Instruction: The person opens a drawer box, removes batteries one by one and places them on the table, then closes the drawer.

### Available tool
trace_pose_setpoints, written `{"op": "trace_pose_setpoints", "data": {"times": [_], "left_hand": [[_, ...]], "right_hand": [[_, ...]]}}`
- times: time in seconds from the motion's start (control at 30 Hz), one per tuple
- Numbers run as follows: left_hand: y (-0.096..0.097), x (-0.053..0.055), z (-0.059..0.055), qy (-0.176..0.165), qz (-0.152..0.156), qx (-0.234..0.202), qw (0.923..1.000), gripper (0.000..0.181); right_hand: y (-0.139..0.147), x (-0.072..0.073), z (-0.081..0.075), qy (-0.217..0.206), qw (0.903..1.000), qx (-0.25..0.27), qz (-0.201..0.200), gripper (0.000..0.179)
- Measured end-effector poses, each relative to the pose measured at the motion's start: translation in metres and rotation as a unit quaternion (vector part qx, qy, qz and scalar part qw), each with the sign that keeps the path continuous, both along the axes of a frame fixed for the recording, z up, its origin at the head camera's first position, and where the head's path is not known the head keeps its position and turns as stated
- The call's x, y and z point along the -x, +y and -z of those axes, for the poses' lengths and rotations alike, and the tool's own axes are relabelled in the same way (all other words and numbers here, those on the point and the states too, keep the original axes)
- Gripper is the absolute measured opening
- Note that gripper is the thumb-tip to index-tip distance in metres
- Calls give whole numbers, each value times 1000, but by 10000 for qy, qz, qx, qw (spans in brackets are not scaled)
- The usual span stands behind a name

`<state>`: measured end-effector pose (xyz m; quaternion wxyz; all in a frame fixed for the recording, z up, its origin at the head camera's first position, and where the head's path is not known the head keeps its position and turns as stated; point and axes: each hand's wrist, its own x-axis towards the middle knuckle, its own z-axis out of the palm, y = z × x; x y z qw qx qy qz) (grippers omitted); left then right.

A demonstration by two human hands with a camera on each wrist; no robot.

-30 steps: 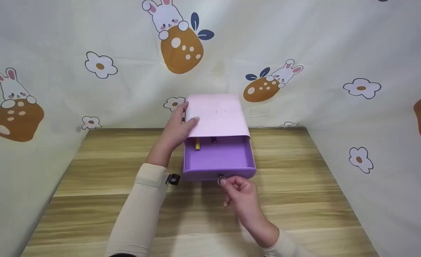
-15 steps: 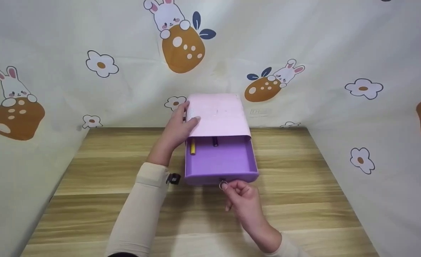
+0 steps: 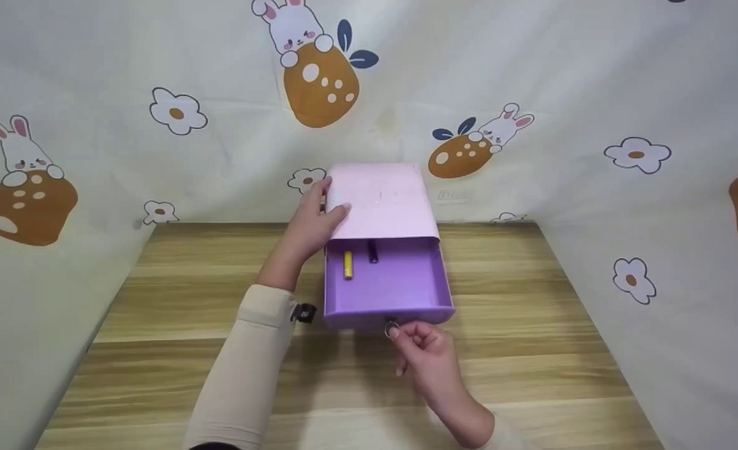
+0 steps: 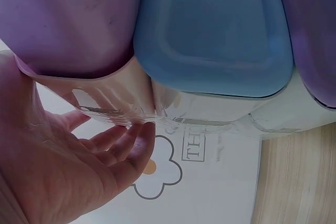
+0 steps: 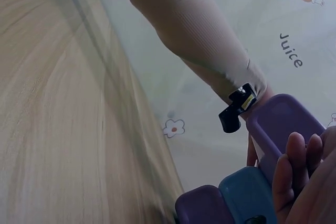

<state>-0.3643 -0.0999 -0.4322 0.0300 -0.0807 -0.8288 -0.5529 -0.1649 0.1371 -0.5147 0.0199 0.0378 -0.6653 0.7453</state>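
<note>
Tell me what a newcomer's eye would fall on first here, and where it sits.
Probably the open, bright purple rectangular drawer, jutting from the front of the pale pink box-shaped unit mid-table. Next, the slim yellow cylinder lying toward the drawer's back left, with a slim dark cylinder just right of it. Then the small, round, metallic-looking ring at the drawer's front, pinched by the right hand.

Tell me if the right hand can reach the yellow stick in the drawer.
Probably yes: the purple drawer is open and the yellow stick lies uncovered, not under the pink cover. The right hand likely must release the ring first.
</note>
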Motion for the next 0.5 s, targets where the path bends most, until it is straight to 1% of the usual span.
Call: {"op": "trace_pose_setpoints", "data": {"times": [0.17, 0.23, 0.33, 0.4, 0.43, 0.5], "left_hand": [[0, 0, 0, 14, -44, 107, 9999, 84], [0, -1, 0, 25, -54, 133, 9999, 84], [0, -1, 0, 32, -59, 125, 9999, 84], [-1, 0, 0, 12, -41, 87, 10000, 84], [-1, 0, 1, 17, -33, 76, 10000, 84], [-3, 1, 1, 26, -32, 74, 10000, 84]], "right_hand": [[9, -3, -3, 34, 9991, -422, -50, 20], [15, -7, -7, 193, 9981, -582, -54, 20], [27, -12, -20, 728, 9949, -689, -139, 20], [36, -12, -34, 1190, 9890, -840, -269, 20], [40, -11, -42, 1486, 9836, -966, -346, 19], [48, -3, -59, 2040, 9692, -1258, -573, 18]]}}
